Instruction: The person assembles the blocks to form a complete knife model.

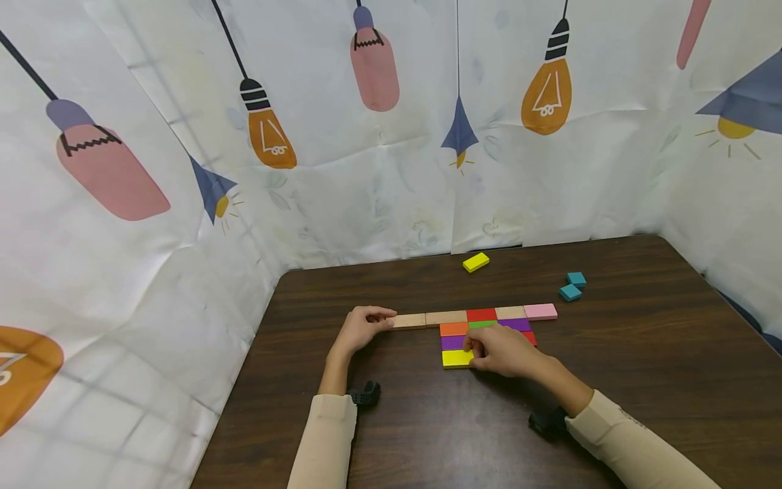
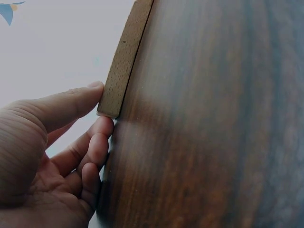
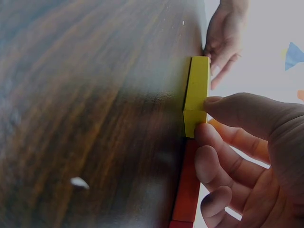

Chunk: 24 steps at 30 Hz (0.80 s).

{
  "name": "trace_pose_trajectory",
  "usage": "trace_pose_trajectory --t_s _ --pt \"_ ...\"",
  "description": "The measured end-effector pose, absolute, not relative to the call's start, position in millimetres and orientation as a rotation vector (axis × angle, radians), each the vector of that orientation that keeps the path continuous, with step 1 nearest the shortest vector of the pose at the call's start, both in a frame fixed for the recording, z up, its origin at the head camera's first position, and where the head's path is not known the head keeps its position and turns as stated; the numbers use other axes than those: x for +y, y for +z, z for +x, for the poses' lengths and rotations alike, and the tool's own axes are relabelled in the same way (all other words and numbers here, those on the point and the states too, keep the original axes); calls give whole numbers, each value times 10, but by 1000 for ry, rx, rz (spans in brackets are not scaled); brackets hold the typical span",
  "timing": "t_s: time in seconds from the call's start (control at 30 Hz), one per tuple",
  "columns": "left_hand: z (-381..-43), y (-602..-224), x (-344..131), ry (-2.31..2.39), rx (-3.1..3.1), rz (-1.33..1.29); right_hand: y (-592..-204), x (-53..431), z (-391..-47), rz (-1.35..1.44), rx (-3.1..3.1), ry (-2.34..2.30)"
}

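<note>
A flat arrangement of small coloured blocks lies on the dark table. Its long top row runs from plain wooden blocks through a red block (image 1: 481, 314) to a pink block (image 1: 540, 312). At the row's left end my left hand (image 1: 360, 329) pinches the end of a wooden block (image 2: 124, 59), thumb on its upper side. My right hand (image 1: 504, 350) holds the right end of a yellow block (image 3: 196, 90) at the arrangement's near edge. Above that block sit a purple block (image 1: 452, 343) and an orange block (image 1: 453, 329). The right hand hides the middle of the arrangement.
Another yellow block (image 1: 476, 263) lies near the table's far edge. Two teal blocks (image 1: 571, 293) sit to the right, close together. A white patterned curtain (image 1: 391, 183) hangs behind and beside the brown table (image 1: 440, 428).
</note>
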<state>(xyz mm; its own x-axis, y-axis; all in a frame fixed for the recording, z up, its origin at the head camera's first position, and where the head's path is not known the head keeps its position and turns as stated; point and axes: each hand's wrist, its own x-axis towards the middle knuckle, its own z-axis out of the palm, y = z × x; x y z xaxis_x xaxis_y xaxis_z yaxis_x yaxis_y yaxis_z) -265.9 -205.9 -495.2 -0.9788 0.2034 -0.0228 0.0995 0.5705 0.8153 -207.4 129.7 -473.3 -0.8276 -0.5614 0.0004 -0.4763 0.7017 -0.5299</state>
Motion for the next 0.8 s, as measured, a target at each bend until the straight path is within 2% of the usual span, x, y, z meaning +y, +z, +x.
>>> trace_pose_trajectory --t_s 0.5,0.8 --pt "-2672 -4976 -2072 1364 2683 259 -4704 1325 -2119 -806 2729 -812" --pt "-2661 -4958 -2064 1383 2680 254 -4456 1572 -2408 -707 2732 -942"
